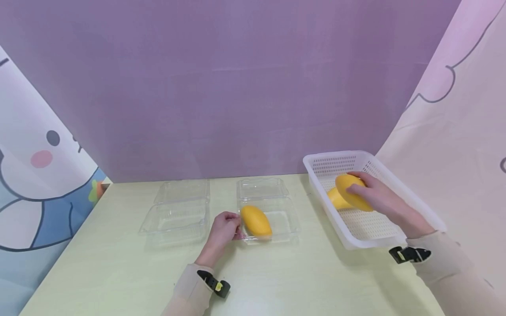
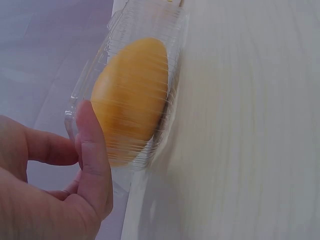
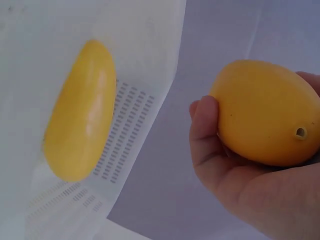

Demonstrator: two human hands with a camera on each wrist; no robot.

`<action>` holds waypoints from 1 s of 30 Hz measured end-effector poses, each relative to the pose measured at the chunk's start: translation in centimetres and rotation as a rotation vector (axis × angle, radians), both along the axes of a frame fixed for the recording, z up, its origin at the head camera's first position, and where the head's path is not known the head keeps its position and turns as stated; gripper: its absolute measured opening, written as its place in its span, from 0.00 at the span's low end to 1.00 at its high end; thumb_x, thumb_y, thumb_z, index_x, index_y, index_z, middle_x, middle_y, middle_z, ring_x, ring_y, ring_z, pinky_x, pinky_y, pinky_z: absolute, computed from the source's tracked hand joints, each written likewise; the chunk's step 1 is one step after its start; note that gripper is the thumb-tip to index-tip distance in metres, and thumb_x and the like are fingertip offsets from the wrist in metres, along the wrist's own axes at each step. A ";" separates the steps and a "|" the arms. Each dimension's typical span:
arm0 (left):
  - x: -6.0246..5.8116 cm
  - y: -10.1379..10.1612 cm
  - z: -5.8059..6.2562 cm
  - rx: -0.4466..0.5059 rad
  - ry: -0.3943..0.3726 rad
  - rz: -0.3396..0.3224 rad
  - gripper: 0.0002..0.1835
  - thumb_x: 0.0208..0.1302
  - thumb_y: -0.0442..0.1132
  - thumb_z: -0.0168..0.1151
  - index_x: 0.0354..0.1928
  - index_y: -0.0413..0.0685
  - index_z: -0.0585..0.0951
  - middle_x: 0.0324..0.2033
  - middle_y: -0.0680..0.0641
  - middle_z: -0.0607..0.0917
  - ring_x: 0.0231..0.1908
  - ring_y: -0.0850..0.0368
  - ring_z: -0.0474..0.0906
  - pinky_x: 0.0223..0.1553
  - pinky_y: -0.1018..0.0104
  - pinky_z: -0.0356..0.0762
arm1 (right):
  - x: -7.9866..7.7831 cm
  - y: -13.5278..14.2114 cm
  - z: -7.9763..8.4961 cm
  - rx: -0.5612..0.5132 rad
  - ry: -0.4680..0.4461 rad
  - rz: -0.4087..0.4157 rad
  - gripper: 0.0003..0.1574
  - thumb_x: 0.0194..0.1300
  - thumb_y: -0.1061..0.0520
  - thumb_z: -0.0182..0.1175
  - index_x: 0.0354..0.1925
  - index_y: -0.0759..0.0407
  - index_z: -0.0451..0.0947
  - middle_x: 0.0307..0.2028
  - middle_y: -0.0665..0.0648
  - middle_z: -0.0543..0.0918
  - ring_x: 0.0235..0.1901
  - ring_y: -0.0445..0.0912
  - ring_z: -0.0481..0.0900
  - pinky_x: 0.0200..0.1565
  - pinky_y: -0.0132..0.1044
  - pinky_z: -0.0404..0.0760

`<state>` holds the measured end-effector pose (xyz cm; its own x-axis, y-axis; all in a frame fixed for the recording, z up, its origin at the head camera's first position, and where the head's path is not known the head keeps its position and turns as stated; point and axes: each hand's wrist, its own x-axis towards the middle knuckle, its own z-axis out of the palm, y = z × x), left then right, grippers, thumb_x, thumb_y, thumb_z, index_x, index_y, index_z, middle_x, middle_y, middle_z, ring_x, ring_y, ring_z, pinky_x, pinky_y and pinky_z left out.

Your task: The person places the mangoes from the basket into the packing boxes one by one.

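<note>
At lower centre, a person's left hand (image 1: 224, 228) pinches the edge of a clear container (image 1: 282, 219) holding a yellow mango (image 1: 256, 220). At right, the right hand (image 1: 377, 193) grips a second mango (image 1: 351, 197) over a white basket (image 1: 381, 242).

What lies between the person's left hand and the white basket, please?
In the head view, an open clear container holding a yellow mango, then bare tabletop.

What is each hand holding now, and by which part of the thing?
The right hand grips a yellow fruit around its sides. The left hand pinches a clear container at its near left corner.
</note>
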<state>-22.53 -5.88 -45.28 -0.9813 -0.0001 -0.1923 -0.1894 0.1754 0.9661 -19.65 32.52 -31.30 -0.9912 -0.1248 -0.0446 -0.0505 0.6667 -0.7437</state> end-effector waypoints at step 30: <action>-0.2 0.0 -0.2 0.012 -0.002 -0.007 0.12 0.70 0.31 0.54 0.52 0.31 0.76 0.34 0.38 0.80 0.27 0.54 0.77 0.31 0.64 0.84 | 1.0 -8.1 -0.7 -0.031 0.129 -0.019 0.40 0.73 0.49 0.54 0.77 0.55 0.57 0.61 0.65 0.73 0.43 0.55 0.74 0.41 0.42 0.75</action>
<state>-22.69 -5.90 -45.44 -0.9808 0.0088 -0.1947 -0.1906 0.1646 0.9678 -18.68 24.43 -32.04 -0.9906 -0.1048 0.0874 -0.1346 0.6454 -0.7519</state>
